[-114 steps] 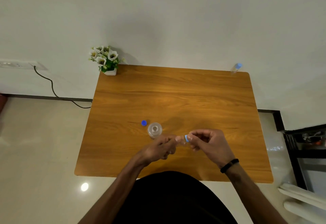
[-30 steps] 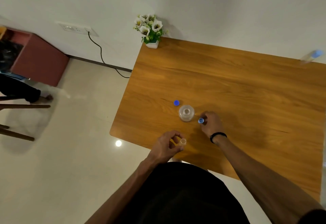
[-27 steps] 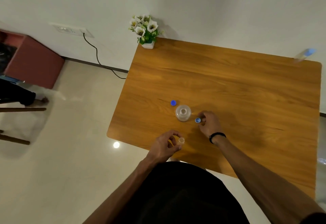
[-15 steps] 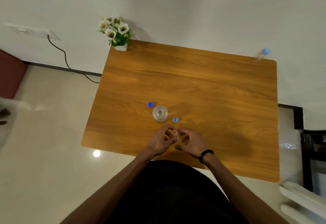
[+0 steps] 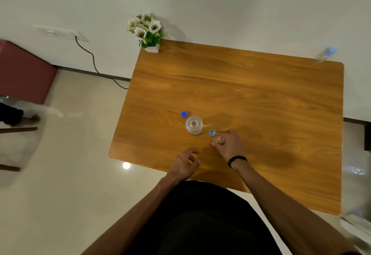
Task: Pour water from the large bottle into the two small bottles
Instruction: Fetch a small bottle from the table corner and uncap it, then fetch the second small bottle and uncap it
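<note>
No writing or label legible anywhere. Large bottle [image 5: 194,125] stood uncapped, mid-table [image 5: 261,98], blue cap [image 5: 183,114] beside. Right hand [image 5: 227,143] gripped uncapped small bottle [image 5: 219,139] upright on wood; smaller cap [image 5: 212,133] just beside. Left hand [image 5: 185,163] hovered loosely curled, held nothing. Second small bottle [image 5: 325,55], capped, far right corner.

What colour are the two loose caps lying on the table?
Both caps are blue, seen in the head view.
</note>
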{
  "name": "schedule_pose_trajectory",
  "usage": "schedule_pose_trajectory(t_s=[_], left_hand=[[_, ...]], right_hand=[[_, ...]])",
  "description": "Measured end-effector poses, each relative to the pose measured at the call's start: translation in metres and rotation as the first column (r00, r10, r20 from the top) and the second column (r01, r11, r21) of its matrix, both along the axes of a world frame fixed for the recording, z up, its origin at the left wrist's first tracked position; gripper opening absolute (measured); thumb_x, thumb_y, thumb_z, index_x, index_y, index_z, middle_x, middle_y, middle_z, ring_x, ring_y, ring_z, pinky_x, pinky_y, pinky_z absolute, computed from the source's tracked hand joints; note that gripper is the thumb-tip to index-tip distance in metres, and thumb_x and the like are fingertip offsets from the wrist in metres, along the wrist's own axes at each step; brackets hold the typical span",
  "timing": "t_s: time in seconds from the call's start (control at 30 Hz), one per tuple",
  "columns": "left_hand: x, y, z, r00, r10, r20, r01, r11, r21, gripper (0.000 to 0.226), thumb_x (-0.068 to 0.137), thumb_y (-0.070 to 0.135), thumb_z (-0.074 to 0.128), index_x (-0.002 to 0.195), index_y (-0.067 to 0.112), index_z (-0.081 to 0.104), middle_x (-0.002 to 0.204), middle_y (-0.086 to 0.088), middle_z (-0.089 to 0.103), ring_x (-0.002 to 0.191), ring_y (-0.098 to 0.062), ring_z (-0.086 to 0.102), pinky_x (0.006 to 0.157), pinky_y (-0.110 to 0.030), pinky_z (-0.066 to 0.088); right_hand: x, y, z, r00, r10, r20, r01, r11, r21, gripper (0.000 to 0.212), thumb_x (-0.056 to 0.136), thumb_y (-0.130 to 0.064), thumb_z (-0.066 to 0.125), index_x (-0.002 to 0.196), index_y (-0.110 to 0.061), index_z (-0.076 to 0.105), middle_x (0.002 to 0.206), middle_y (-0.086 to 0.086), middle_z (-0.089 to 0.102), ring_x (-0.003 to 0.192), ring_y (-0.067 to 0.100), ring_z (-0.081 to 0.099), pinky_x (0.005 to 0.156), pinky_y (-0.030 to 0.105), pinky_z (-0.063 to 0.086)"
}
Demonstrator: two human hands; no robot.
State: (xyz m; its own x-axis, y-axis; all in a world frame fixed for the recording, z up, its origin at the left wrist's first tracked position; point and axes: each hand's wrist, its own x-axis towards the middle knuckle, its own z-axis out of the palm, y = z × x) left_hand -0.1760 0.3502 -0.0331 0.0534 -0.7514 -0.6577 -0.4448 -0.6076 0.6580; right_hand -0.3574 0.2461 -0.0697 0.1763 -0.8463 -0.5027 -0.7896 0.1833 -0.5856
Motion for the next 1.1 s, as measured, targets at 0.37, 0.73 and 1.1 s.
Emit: schedule_pose_trajectory(t_s=[0.37, 0.73, 1.1], left_hand=[[0.011, 0.003, 0.001, 0.998, -0.03, 0.062, 0.029, 1.0, 0.011, 0.026, 0.096, 0.034, 0.067, 0.121, 0.028, 0.064, 0.093, 0.006, 0.07, 0.091, -0.015, 0.07, 0.076, -0.023, 0.055], [-0.006, -0.008, 0.014, 0.981, -0.193, 0.029, 0.195, 0.978, -0.07, 0.023, 0.096, 0.033, 0.067, 0.118, 0.025, 0.065, 0.095, 0.005, 0.07, 0.08, -0.012, 0.067, 0.078, -0.031, 0.059], [-0.048, -0.096, 0.052, 0.974, -0.219, -0.056, 0.191, 0.929, -0.317, 0.011, 0.101, 0.021, 0.063, 0.108, 0.015, 0.07, 0.089, -0.005, 0.073, 0.074, -0.02, 0.069, 0.071, -0.039, 0.059]], right_hand=[[0.002, 0.0, -0.011, 0.998, -0.005, -0.063, 0.004, 1.0, -0.015, 0.035, 0.083, -0.023, 0.085, 0.115, -0.015, 0.074, 0.118, 0.004, 0.059, 0.102, 0.024, 0.064, 0.085, 0.028, 0.048], [-0.012, -0.003, -0.005, 0.992, 0.024, -0.127, -0.015, 0.997, 0.07, 0.057, 0.077, -0.03, 0.089, 0.127, -0.022, 0.064, 0.133, 0.001, 0.056, 0.105, 0.022, 0.066, 0.091, 0.043, 0.057], [-0.077, -0.01, 0.036, 0.966, -0.144, -0.216, 0.16, 0.985, 0.059, 0.055, 0.088, -0.022, 0.081, 0.138, -0.017, 0.059, 0.136, 0.005, 0.055, 0.11, 0.023, 0.063, 0.097, 0.039, 0.055]])
